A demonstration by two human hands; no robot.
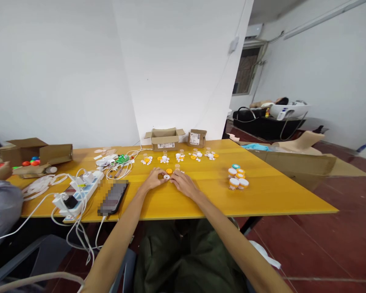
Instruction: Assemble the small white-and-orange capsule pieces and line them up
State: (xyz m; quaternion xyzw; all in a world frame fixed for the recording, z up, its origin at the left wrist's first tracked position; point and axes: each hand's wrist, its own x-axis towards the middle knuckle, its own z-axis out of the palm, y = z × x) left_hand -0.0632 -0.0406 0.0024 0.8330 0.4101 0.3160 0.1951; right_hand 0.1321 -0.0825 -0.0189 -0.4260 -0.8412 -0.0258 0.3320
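My left hand (154, 179) pinches a small white round piece (166, 177) between thumb and fingers, just above the wooden table. Close beside it, my right hand (184, 184) has its fingers drawn together; whatever is in them is hidden. Just beyond the fingertips lies an orange ring-like part (169, 171). A clear small cup (177, 167) stands behind my right hand, and a few white bits show past its knuckles. Farther back, several clusters of white pieces (164, 159) with orange parts and clear cups form a row.
Stacked jars with white-and-orange lids (238, 183) stand to the right. Two cardboard boxes (164, 145) sit by the wall. On the left are a phone (113, 198), a power strip (88, 187) with cables and a green circuit board (122, 159). Another person's hand (0, 171) is at an open box.
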